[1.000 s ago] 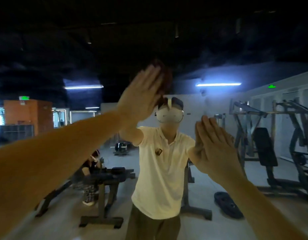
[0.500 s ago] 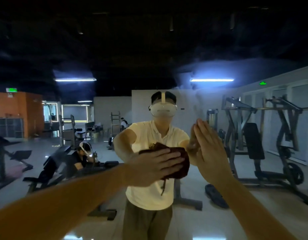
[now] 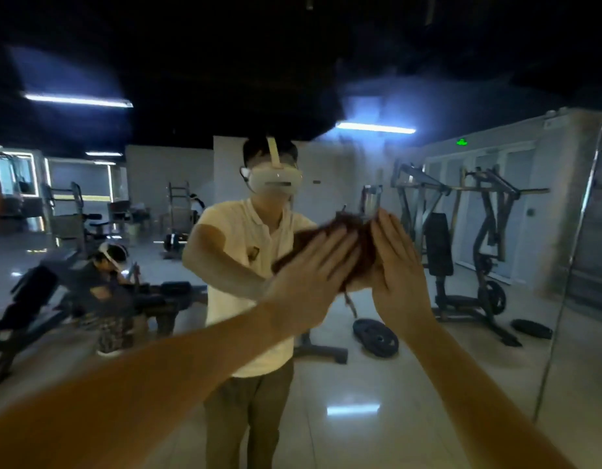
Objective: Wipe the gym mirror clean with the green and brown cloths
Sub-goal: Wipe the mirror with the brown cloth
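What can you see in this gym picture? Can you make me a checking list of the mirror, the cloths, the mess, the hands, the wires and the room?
Surface: mirror, hazy patch near the top; its edge shows on the right.
Job's things: brown cloth against the glass; green cloth not seen.
Clutter: weight plates on the floor, seen in the reflection.
Grippers: left hand flat, pressing the brown cloth, blurred; right hand flat, fingers straight, beside the cloth.
Cables: nothing seen.
Surroundings: dim gym reflected, with a weight machine, another person by a bench, and ceiling lights.
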